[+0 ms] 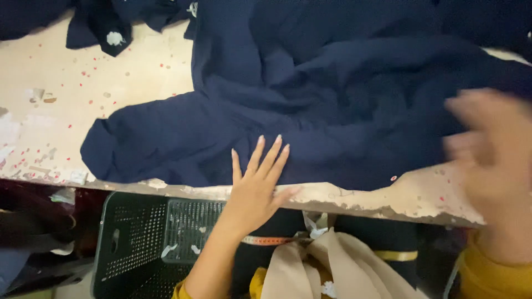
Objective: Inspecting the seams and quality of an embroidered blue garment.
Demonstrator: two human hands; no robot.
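1. The left hand lies flat with fingers spread wide, palm down on the near edge of the dark navy blue cloth garment. To my eye it pins the fabric so it cannot slide off the edge.
2. That garment lies crumpled across the worn cream-coloured worktable, one sleeve-like part stretched out to the left, its lower hem right along the chipped front edge.
3. The right hand is a blur at the right side, over the garment's far end. Fingers look loosely open, but the smear hides whether it grips anything: I cannot tell.
4. A yellow sleeve cuff shows below that wrist.
5. Below the table edge sits a black perforated plastic crate, just left of the left forearm.
6. A beige cloth bunches beside the crate, under the table, with an orange measuring tape running across above it.
7. More dark navy fabric pieces rest at the table's far left corner, well apart from both hands.
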